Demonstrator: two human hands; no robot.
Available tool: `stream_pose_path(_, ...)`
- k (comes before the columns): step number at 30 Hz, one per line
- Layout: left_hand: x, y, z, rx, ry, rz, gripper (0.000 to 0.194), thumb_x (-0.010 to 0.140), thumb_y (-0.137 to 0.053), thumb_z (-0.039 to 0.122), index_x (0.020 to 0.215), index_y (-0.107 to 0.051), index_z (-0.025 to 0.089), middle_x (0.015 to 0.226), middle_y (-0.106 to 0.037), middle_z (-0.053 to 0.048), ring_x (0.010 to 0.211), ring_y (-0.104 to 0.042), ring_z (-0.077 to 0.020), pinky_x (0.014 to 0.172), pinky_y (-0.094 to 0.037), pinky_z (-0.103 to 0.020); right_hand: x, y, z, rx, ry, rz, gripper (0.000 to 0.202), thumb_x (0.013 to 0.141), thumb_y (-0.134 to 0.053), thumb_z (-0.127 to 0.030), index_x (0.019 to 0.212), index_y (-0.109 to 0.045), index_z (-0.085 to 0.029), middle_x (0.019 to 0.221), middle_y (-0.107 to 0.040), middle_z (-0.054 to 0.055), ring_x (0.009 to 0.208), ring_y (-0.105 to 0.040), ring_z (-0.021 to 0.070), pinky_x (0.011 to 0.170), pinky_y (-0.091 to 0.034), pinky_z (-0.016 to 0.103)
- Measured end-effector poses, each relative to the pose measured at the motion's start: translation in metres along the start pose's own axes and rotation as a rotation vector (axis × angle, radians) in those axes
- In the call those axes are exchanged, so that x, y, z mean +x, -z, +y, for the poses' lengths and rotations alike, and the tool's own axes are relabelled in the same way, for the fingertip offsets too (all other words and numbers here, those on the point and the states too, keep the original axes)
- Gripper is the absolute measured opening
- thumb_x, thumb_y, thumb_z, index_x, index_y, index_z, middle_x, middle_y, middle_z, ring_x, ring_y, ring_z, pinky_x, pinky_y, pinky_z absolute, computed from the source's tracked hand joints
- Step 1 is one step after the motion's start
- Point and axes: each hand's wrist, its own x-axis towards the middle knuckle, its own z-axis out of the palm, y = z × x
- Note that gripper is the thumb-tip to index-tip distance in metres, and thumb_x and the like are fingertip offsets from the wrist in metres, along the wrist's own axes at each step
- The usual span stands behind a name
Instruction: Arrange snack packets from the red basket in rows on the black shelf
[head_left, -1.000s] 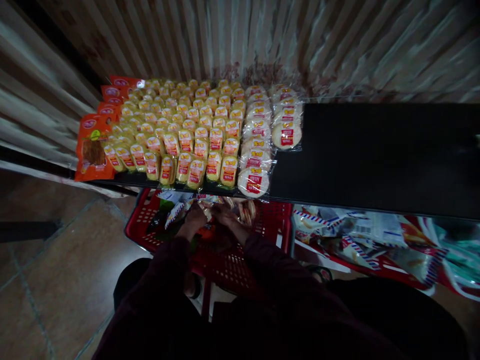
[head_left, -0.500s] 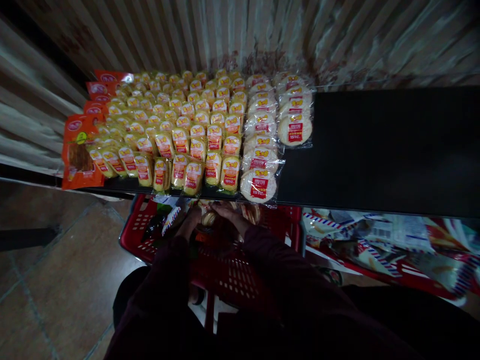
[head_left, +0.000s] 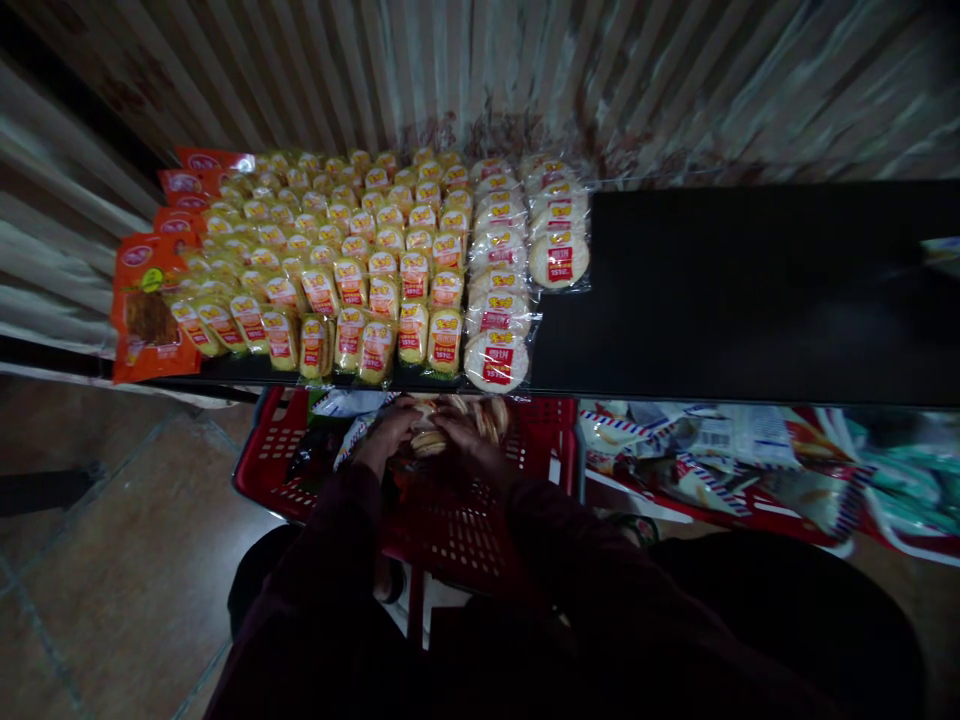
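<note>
Both hands reach into a red basket point(head_left: 262, 440) below the shelf's front edge. My left hand point(head_left: 390, 432) and my right hand point(head_left: 469, 440) are on either side of round packaged crackers point(head_left: 429, 442), their fingers curved round them. More round crackers point(head_left: 491, 415) lie just past my right hand. On the black shelf point(head_left: 720, 300) stand rows of yellow wrapped crackers point(head_left: 382, 300), with two columns of white round crackers point(head_left: 499, 360) to their right. Orange packets point(head_left: 154, 310) line the left end. The fingertips are dim and partly hidden.
Further red baskets point(head_left: 795, 530) hold striped packets point(head_left: 712, 480) and green packets point(head_left: 911, 480) under the shelf at the right. Pleated curtain point(head_left: 450, 70) hangs behind the shelf. A dark table leg point(head_left: 45, 490) crosses the tiled floor point(head_left: 135, 570) at left.
The view has shifted to the right, bringing green packets and a packet at the shelf's right edge into sight. Both hands now show more clearly around the round crackers.
</note>
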Motion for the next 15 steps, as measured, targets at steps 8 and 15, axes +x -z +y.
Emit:
stream_pose_path(8, -0.021, -0.032, 0.001, 0.086, -0.149, -0.156, 0.026, 0.066, -0.061, 0.016, 0.091, -0.056, 0.021, 0.097, -0.063, -0.004, 0.094, -0.059, -0.0186, 0.084, -0.047, -0.034, -0.069, 0.009, -0.015, 0.164, -0.176, 0.101, 0.056, 0.063, -0.065, -0.022, 0.117, -0.055, -0.022, 0.084, -0.07, 0.001, 0.072, -0.065, 0.0177, 0.065, -0.053, 0.029)
stream_pose_path(15, -0.047, -0.062, -0.014, 0.348, -0.418, -0.125, 0.05, 0.062, -0.059, 0.006, 0.111, -0.058, 0.02, 0.107, -0.064, -0.008, 0.101, -0.058, -0.0221, 0.091, -0.044, -0.034, -0.109, 0.019, -0.026, 0.133, -0.266, 0.079, 0.026, 0.069, -0.062, -0.031, 0.092, -0.064, -0.019, 0.069, -0.067, 0.004, 0.066, -0.064, 0.0202, 0.059, -0.051, 0.031)
